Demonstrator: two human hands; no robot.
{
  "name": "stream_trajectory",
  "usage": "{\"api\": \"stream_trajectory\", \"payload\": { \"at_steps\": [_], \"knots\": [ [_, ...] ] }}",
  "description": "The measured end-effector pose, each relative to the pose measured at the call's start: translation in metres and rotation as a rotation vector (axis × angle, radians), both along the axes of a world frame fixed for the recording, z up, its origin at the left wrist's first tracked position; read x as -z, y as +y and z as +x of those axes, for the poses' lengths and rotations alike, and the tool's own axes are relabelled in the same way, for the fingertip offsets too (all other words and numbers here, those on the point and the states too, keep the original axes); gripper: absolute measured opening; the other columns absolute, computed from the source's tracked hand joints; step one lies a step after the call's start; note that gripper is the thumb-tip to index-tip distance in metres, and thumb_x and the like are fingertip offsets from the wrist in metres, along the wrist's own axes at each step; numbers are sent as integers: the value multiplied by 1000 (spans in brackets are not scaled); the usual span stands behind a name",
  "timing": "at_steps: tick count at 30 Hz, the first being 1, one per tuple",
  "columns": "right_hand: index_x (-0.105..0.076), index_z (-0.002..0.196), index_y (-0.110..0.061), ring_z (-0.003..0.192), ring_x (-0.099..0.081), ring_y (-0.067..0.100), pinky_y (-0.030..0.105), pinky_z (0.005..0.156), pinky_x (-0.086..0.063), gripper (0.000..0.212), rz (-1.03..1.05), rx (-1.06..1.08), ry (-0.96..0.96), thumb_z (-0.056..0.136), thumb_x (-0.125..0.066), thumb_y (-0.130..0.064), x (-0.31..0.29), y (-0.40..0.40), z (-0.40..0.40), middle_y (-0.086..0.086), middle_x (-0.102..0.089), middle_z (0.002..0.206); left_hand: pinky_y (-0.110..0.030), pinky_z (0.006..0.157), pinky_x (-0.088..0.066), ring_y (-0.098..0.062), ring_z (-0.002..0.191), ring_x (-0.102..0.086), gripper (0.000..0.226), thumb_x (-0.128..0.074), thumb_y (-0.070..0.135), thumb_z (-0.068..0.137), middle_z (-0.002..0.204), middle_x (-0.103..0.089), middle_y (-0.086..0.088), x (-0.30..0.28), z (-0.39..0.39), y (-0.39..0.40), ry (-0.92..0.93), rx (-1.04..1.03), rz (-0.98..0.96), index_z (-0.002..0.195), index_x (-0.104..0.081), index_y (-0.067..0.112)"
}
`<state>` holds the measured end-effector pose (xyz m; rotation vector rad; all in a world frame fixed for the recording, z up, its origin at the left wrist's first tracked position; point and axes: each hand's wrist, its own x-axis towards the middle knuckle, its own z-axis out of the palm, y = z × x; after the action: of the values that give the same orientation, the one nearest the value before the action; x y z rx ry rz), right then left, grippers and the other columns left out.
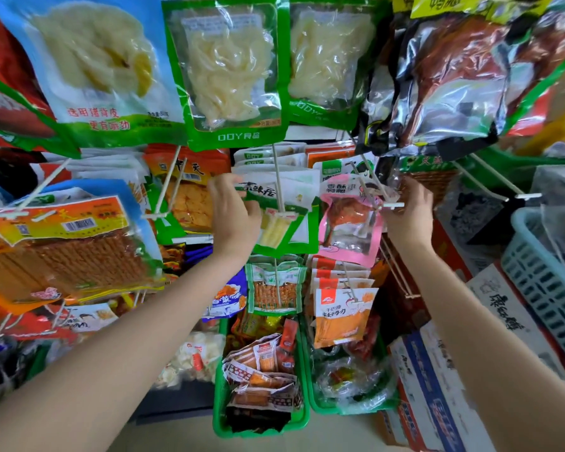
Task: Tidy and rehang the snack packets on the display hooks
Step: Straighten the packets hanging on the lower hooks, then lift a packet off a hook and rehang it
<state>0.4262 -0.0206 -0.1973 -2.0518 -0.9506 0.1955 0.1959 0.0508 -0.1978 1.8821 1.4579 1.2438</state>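
Hands work mid-rack: left hand point(234, 212) grips the green packet point(282, 223) at nine o'clock to steady it, right hand point(408, 212) pinches the pink packet's point(349, 223) hook point(371, 184) tip (three o'clock).

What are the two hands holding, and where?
The left hand grips the green-and-white snack packet at its top left edge. The right hand pinches a clear plastic packet near the white hook tip.

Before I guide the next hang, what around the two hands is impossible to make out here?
Head view:
- Left hand: fingertips hidden behind the green packet; grip unclear.
- Right hand: whether it pinches the clear film by the hook, too blurred.
- Pink packet: small print unreadable.
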Motion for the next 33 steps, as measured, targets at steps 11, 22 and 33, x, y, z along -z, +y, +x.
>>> {"api": "stream_trajectory", "payload": {
  "at_steps": [11,22,33],
  "knots": [
    [-60,79,2,76,-64,37,44,69,-53,22,-39,60,152,86,-48,-14,-4,-31,-10,22,-65,81,-19,66,-40,-11,76,-43,29,-37,4,73,99,-44,-11,-40,-6,-48,81,296,426,98,-51,1],
    [-54,69,9,71,-64,37,50,71,-51,34,94,-200,-33,73,-64,-23,-121,-100,1,26,-61,69,-25,65,-33,-24,92,-59,38,-54,22,91,113,-57,-5,-116,71,-95,422,664,243,127,-48,13],
    [-51,49,-18,42,-46,2,20,50,-38,34,570,-151,223,76,-72,-18,-209,-89,154,-13,-49,36,-29,51,-51,-3,41,-60,24,-52,10,92,53,-58,4,-214,231,-98,-50,678,113,69,-50,17]
  ]
}}
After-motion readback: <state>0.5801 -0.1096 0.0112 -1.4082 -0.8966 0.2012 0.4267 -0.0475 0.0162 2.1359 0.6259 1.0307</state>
